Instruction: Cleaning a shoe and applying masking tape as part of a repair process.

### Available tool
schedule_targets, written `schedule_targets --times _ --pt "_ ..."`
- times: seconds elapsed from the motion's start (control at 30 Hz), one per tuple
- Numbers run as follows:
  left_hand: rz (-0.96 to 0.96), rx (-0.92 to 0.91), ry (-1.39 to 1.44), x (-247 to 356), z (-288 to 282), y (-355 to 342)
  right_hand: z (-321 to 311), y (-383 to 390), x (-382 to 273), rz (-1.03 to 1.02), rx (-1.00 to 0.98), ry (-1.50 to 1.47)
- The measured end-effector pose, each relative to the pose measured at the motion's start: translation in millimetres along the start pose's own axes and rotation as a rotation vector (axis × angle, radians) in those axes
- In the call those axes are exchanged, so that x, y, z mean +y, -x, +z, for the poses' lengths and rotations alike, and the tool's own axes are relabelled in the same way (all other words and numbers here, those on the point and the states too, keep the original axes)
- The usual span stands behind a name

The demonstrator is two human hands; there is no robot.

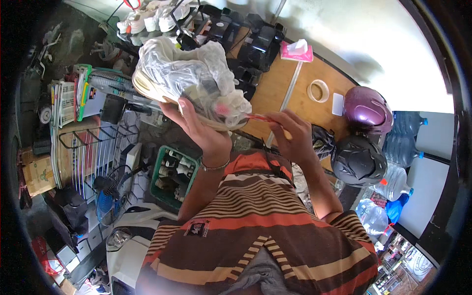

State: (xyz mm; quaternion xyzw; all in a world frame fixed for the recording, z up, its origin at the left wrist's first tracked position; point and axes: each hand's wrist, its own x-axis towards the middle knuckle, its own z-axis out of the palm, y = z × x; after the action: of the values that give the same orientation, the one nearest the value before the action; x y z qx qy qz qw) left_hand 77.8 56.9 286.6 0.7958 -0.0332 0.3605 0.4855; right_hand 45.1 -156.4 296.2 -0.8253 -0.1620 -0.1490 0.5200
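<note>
My left hand (204, 130) supports a pale shoe (147, 88) from below, its fingers spread along the sole. Clear, crinkled plastic (182, 69) wraps most of the shoe, and a pinkish-red patch (224, 109) shows near its toe. In my right hand (293, 135) is a thin, red, brush-like tool (260, 117), gripped between thumb and fingers. Its tip points left and meets the toe end of the shoe, or comes very close; I cannot tell which. The shoe is raised in front of my chest, level with the near left end of the wooden table (275, 81).
On the table are a roll of tape (318, 91), a pink tissue pack (296, 51), a purple helmet (368, 110) and a black helmet (359, 161). White shoes (152, 18) stand at the back. A green crate (160, 184) and a blue fan (108, 204) are at left.
</note>
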Motion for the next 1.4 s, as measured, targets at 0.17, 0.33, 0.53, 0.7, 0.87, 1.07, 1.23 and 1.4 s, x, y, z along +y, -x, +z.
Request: schedule_targets --times 0.17,0.33,0.53,0.7,0.87,1.07,1.23,1.4 --pt "-0.106 0.055 0.129 -3 -8 2 5 -11 -9 -0.04 -0.096 0.194" --pt "-0.067 0.073 0.031 -18 -10 -5 -11 -18 2 -0.073 -0.131 0.154" --pt "-0.341 0.091 0.294 -9 -16 -10 -20 -48 5 -0.134 -0.334 0.194" --pt "-0.53 0.064 0.55 1 -18 -15 -13 -60 2 -0.105 -0.314 0.147" --pt "-0.79 0.223 0.854 14 -22 -27 -32 -72 5 -0.154 -0.367 0.076" --pt "-0.819 0.215 0.878 9 -21 -27 -16 -81 -1 -0.253 -0.459 0.229" --pt "-0.793 0.203 0.908 8 -23 -31 -28 -87 4 -0.232 -0.373 0.107" --pt "-0.799 0.23 0.889 12 -19 -32 -30 -101 -6 -0.213 -0.478 0.209"
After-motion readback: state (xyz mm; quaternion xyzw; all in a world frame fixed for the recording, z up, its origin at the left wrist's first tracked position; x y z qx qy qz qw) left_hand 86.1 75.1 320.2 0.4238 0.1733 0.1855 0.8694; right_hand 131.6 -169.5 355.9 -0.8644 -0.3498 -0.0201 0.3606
